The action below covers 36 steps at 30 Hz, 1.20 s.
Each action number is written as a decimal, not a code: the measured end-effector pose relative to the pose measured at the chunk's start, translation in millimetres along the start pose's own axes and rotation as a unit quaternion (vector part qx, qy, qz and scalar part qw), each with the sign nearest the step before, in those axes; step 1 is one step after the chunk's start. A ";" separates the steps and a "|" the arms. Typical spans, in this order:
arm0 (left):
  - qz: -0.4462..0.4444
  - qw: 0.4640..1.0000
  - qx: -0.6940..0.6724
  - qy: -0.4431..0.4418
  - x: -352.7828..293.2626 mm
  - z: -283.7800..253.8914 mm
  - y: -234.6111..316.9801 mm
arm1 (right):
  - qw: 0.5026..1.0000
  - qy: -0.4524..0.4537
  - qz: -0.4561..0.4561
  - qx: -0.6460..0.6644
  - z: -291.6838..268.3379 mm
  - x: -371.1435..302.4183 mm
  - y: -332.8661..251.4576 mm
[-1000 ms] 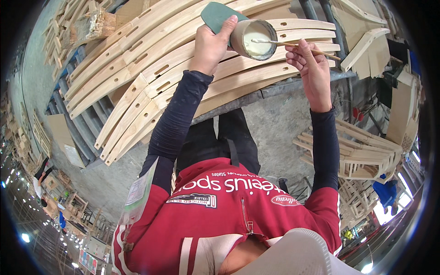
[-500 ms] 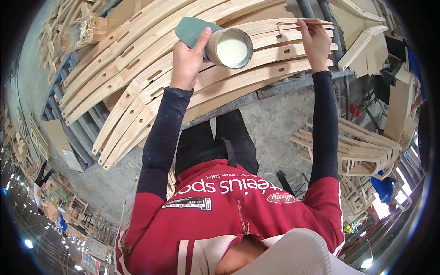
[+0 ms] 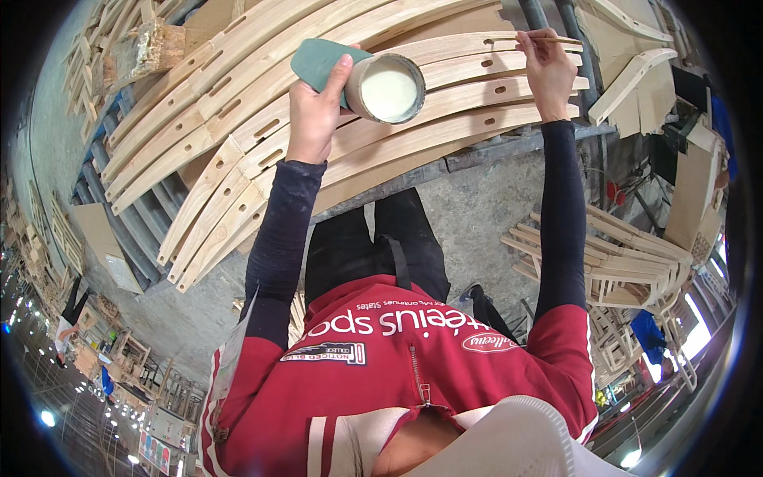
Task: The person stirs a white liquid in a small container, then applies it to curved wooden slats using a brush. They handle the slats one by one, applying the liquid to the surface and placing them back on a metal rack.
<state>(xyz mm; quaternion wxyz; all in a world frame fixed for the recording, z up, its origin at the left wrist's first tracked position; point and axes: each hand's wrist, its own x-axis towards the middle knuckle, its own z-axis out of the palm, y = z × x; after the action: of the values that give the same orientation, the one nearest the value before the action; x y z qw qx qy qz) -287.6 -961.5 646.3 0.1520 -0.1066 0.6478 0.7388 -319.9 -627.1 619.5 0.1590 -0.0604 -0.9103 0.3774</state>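
Note:
My left hand [image 3: 315,111] is closed around a cup [image 3: 389,87] of creamy white liquid and a flat green piece with a rounded end [image 3: 326,65], the thumb lying across the green piece. Whether the two are joined I cannot tell. Between the fingers of my right hand [image 3: 548,75] is a thin wooden stick [image 3: 563,39]. Its left tip is at the hole near the end of a curved wooden slat [image 3: 445,49]. More slats [image 3: 445,121] with holes and slots lie side by side under both hands.
The slats rest on cardboard over a grey metal-pipe rack [image 3: 461,159]. Two curved wooden parts [image 3: 632,83] lie on cardboard at the right. Stacked wooden frames [image 3: 612,250] stand on the floor behind me at right, with a person in blue [image 3: 650,334] beyond them.
My left hand has shifted slightly left and down with the cup and the green piece. The right hand barely moves, its stick still at the slat's hole.

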 end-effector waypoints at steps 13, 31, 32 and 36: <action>0.007 1.000 0.007 0.021 14.1 7.9 2.6 | 0.974 -0.029 0.070 0.213 -32.0 -3.6 -39.2; 0.056 0.997 -0.020 0.053 33.9 30.5 37.7 | 0.901 -0.200 0.139 0.359 -24.3 -25.7 -138.9; 0.056 0.997 -0.019 0.054 35.1 30.4 37.9 | 0.897 -0.214 0.161 0.352 -25.7 -22.8 -135.4; 0.059 0.997 -0.031 0.049 42.0 28.5 34.3 | 0.854 -0.196 0.203 0.436 -17.8 -13.7 -132.9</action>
<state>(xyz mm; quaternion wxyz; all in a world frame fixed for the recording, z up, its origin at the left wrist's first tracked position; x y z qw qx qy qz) -338.0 -933.5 667.1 0.0735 -0.1090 0.6361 0.7603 -299.7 -712.5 721.8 -0.0933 -0.0933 -0.6322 0.7635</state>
